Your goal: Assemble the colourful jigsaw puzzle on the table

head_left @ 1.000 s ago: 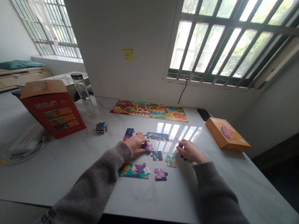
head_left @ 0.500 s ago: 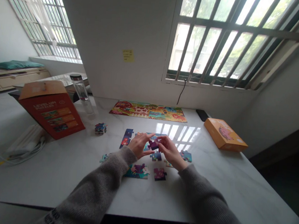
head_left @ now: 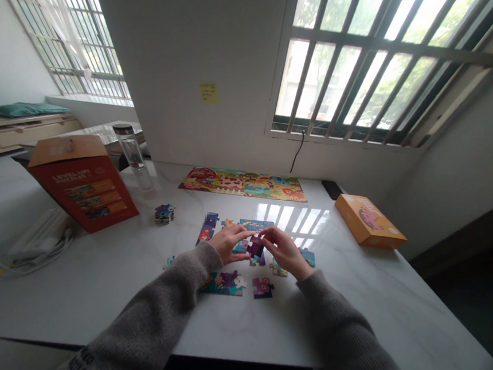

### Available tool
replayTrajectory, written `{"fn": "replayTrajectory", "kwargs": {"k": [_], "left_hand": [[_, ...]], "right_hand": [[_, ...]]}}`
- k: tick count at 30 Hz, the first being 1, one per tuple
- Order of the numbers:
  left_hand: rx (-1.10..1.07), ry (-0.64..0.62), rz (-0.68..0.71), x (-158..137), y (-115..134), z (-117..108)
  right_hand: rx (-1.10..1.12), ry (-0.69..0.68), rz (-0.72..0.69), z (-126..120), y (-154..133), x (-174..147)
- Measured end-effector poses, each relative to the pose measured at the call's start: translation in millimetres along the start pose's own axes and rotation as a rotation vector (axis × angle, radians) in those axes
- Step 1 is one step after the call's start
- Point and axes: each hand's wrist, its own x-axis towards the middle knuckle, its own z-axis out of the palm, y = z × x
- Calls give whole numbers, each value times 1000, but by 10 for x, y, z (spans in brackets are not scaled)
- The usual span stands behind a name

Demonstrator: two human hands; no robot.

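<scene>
Clerk: Item one, a dark purple puzzle piece (head_left: 256, 249); location, between your two hands, above or against the blue piece (head_left: 258, 260), though whether it touches cannot be told; which hand has it?

Checker: Your right hand (head_left: 284, 251), by the look of it, its thumb and fingers drawn narrow on the piece's upper right edge; your left hand (head_left: 227, 244) has thumb and forefinger spread wide at the other side, contact with the piece unclear

Clerk: Handling notes for you?

Checker: Probably light and fairly stiff, like thick card; the printed face may be a little slick; the tabs look the weakest part, liable to bend or fray if you press them sideways; take hold by the straighter stretches of edge, thumb opposite finger, and leave the knobs free

Clerk: Related stock?

Checker: A ringed purple piece (head_left: 262, 288) nearer you on the white tabletop (head_left: 281, 332); a joined strip (head_left: 224, 283) just left of it; a stack of pieces (head_left: 164, 213) well apart on your left, better lifted by its sides, as it may slide
</scene>
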Motion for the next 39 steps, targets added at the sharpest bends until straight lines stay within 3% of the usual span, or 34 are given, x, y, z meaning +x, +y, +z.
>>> {"fn": "replayTrajectory", "kwargs": {"k": [7,11,17,21,26,39], "left_hand": [[163,43,-49,-2,13,-41],[187,35,-73,-9,0,-49],[182,33,-73,-11,-8,-3],[156,34,-132,-21,-40,25],[106,50,-162,-56,-121,84],[56,49,-101,-66,-138,148]], "right_hand": [[-230,44,-90,-28,-114,-20],[-382,-23,-255,-95,-171,-48],[-462,-138,-319,-103,-198,-50],[-537,-103,-297,-283,-34,-29],[-657,-1,-162,-605,317,-6],[-755,-100,-131,-535,492,-3]]}}
